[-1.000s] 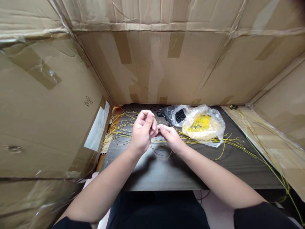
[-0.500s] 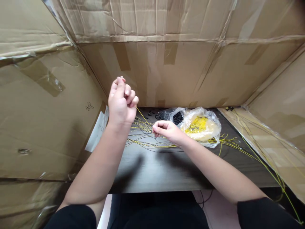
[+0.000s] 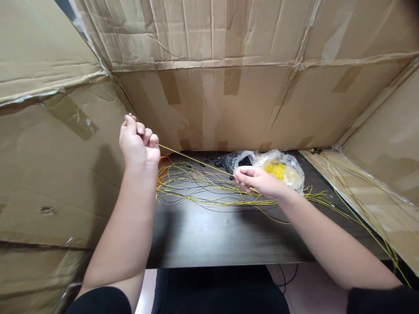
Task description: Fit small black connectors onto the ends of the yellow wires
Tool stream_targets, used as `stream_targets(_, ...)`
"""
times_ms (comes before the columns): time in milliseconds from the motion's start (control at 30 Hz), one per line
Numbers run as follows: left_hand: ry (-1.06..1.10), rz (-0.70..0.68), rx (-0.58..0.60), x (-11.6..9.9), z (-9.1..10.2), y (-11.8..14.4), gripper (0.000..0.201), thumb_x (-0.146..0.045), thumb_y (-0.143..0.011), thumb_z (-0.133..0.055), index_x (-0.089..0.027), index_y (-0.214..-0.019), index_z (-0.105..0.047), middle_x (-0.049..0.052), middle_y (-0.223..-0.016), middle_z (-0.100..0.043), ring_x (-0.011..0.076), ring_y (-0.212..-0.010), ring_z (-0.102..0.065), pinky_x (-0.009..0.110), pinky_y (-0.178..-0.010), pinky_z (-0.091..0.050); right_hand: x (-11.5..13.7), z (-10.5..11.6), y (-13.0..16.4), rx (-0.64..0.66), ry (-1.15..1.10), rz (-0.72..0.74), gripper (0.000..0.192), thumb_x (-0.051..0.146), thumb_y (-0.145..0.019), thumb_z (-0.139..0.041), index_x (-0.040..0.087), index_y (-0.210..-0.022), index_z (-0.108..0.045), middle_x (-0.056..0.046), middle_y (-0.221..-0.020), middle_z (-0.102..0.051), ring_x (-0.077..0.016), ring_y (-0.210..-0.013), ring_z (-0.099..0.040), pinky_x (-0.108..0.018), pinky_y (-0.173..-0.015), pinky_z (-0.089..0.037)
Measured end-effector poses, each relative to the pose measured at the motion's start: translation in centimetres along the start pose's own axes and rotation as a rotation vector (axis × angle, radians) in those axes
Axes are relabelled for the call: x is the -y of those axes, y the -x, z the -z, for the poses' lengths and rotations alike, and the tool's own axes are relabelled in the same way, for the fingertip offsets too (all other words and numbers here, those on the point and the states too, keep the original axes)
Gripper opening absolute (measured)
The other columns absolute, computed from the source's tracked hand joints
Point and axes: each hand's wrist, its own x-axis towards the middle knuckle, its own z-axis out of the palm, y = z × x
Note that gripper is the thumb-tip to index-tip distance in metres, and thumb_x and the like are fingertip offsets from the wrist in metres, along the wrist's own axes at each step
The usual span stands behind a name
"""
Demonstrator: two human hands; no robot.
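A thin yellow wire runs nearly straight between my two hands, above the table. My left hand, raised at the left with its fingers curled, grips one end; a tiny pale tip pokes out above the thumb, too small to make out. Lower and to the right, my right hand pinches the wire between thumb and forefinger. Beneath it, a loose bundle of yellow and dark wires lies across the table. Just behind the right hand sits a clear plastic bag of small yellow pieces.
Another plastic bag with small black pieces lies at the back, with several loose black bits to its left. Cardboard walls enclose the dark table at the back and sides. More yellow wires trail off the right side.
My hands have moved apart, the left one leftward and slightly down, the right one rightward. The wire between them now shows as a longer, straighter stretch.
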Motion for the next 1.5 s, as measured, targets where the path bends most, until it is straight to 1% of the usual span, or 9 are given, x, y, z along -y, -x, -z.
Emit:
stream_targets(200, -0.049, -0.003, -0.076, 2.0, 3.4, -0.4, 0.018, -0.029, -0.101, -0.048, -0.021, -0.084, -0.048, -0.008, -0.055, -0.030, 0.0037, -0.039, -0.018, 0.020, -0.039, -0.013, 0.8, 5.4, 5.7, -0.193, 0.327, -0.134, 0.045, 0.063, -0.089, -0.056, 0.019, -0.081, -0.054, 0.007, -0.056, -0.034, -0.0064, -0.047, -0.025, -0.021, -0.044, -0.017)
stream_targets(367, -0.123, -0.012, -0.132, 3.7, 5.5, 0.0, 0.017, -0.031, -0.096, -0.055, -0.022, -0.084, -0.049, -0.009, -0.055, -0.031, 0.0037, -0.038, -0.021, 0.020, -0.039, -0.013, 2.1, 9.9, 9.9, -0.507, 0.590, -0.187, 0.055, 0.073, -0.079, -0.058, 0.018, -0.080, -0.060, -0.003, -0.068, -0.053, -0.0107, -0.055, -0.039, -0.026, -0.051, -0.027)
stream_targets(533, -0.180, -0.003, -0.162, 5.2, 7.2, 0.8, 0.019, -0.033, -0.094, -0.059, -0.021, -0.084, -0.048, -0.010, -0.054, -0.033, 0.0033, -0.038, -0.022, 0.020, -0.038, -0.013, 3.4, 12.8, 12.8, -0.846, 0.689, -0.273, 0.069, 0.086, -0.063, -0.060, 0.019, -0.083, -0.065, -0.001, -0.059, -0.046, -0.0107, -0.052, -0.032, -0.032, -0.054, -0.024)
stream_targets(667, -0.216, 0.006, -0.160, 6.5, 8.3, 1.7, 0.022, -0.036, -0.092, -0.062, -0.022, -0.084, -0.047, -0.010, -0.053, -0.033, 0.0038, -0.037, -0.023, 0.020, -0.038, -0.013, 3.2, 14.4, 13.5, -1.048, 0.725, -0.286, 0.051, 0.069, -0.076, -0.066, 0.019, -0.086, -0.067, -0.003, -0.063, -0.054, -0.0109, -0.053, -0.038, -0.033, -0.057, -0.029)
stream_targets(833, -0.278, 0.017, -0.154, 7.6, 9.5, 2.8, 0.020, -0.035, -0.093, -0.059, -0.022, -0.086, -0.045, -0.011, -0.053, -0.034, 0.0047, -0.036, -0.020, 0.019, -0.036, -0.012, 1.3, 17.2, 13.1, -1.119, 1.009, -0.386, 0.020, 0.038, -0.084, -0.065, 0.019, -0.083, -0.070, -0.011, -0.074, -0.067, -0.0173, -0.063, -0.053, -0.035, -0.065, -0.038)
stream_targets(1033, -0.331, 0.064, -0.111, 8.5, 9.7, 4.1, 0.023, -0.037, -0.091, -0.061, -0.022, -0.085, -0.044, -0.013, -0.051, -0.029, 0.0038, -0.036, -0.019, 0.017, -0.037, -0.013, -2.1, 18.9, 12.4, -1.012, 1.416, -0.396, 0.022, 0.037, -0.085, -0.061, 0.018, -0.085, -0.072, -0.015, -0.089, -0.070, -0.0189, -0.069, -0.051, -0.033, -0.060, -0.033)
stream_targets(1133, -0.321, 0.105, -0.033, 9.4, 8.5, 5.7, 0.026, -0.040, -0.089, -0.063, -0.022, -0.085, -0.045, -0.012, -0.052, -0.029, 0.0041, -0.037, -0.020, 0.017, -0.037, -0.014, -3.3, 18.2, 11.2, -1.007, 1.536, -0.266, 0.026, 0.037, -0.089, -0.057, 0.016, -0.085, -0.072, -0.016, -0.088, -0.069, -0.0200, -0.071, -0.052, -0.034, -0.062, -0.033)
stream_targets(1267, -0.350, 0.149, 0.179, 11.1, 6.3, 9.3, 0.030, -0.046, -0.086, -0.065, -0.023, -0.085, -0.046, -0.010, -0.054, -0.036, 0.0057, -0.040, -0.028, 0.017, -0.038, -0.022, -3.3, 14.2, 8.3, -0.977, 1.582, 0.207, 0.026, 0.033, -0.092, -0.052, 0.015, -0.086, -0.070, -0.015, -0.090, -0.069, -0.0241, -0.086, -0.057, -0.037, -0.082, -0.041)
stream_targets(1500, -0.541, 0.170, 0.585, 13.2, 5.9, 15.0, 0.027, -0.043, -0.090, -0.062, -0.018, -0.083, -0.056, -0.002, -0.071, -0.051, 0.0078, -0.060, -0.044, 0.021, -0.057, -0.037, -4.6, -1.9, 1.2, -0.687, 0.980, 0.664, 0.019, 0.026, -0.093, -0.057, 0.020, -0.107, -0.068, -0.010, -0.101, -0.066, -0.0225, -0.098, -0.061, -0.040, -0.090, -0.050)
